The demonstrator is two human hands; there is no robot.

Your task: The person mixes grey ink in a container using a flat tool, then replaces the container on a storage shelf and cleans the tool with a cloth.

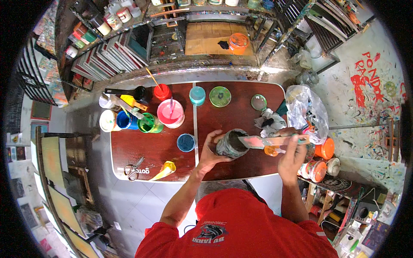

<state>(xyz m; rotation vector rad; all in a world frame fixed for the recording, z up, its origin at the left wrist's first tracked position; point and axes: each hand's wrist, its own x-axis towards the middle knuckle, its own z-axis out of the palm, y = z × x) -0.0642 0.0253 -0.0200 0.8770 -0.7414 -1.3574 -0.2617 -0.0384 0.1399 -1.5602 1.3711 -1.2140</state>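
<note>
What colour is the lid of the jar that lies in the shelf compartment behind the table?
Orange: the lid is bright orange, seen in the head view.

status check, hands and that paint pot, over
Left hand gripping the dark paint-smeared pot on the brown table. Right hand holds a flat paint-coated stick over the pot's mouth. Blue-lidded jar sits beside the left hand.

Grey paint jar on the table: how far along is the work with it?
Done: the grey jar stands open, its spatula smeared pink. In hand: the left hand grips the jar; the right hand holds the spatula at its mouth. Left: cannot tell; other open paint pots stand untouched.
</note>
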